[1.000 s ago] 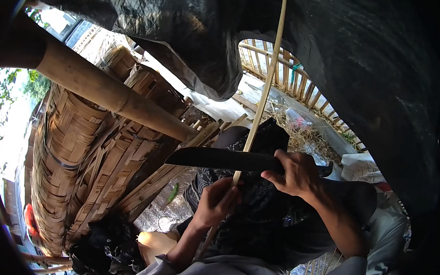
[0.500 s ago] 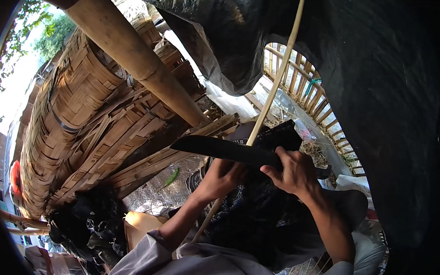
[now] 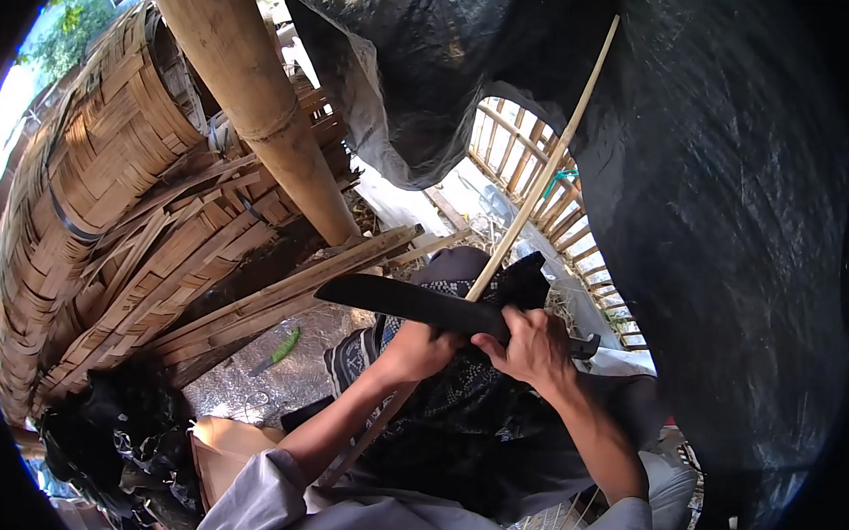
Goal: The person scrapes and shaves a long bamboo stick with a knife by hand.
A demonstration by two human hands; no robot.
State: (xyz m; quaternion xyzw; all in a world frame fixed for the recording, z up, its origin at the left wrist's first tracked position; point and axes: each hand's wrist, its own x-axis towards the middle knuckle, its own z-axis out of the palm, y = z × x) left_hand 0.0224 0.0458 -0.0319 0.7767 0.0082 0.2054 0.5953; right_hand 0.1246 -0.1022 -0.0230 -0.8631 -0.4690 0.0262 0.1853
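Observation:
A long pale bamboo strip (image 3: 539, 176) runs from the upper right down to my lap, its top end in view. My left hand (image 3: 423, 348) is closed around the strip, just below a wide dark blade. That machete (image 3: 409, 302) lies across the strip with its tip to the left. My right hand (image 3: 527, 343) grips the machete near its handle end, fingers wrapped over it. Patterned dark cloth (image 3: 462, 390) covers my lap beneath both hands. The strip's lower part passes behind my left hand and wrist toward my body.
Rolled woven bamboo mats (image 3: 116, 171) stand at the left beside a thick bamboo pole (image 3: 235, 58). Black plastic sheeting (image 3: 720, 212) hangs above and at the right. A slatted bamboo fence (image 3: 533, 166) shows behind. A green object (image 3: 288, 342) lies on the ground.
The view has turned and shifted. The strip's upper end has come into view as it slid down toward me. My left hand now sits closer to the blade, and the machete tilts more.

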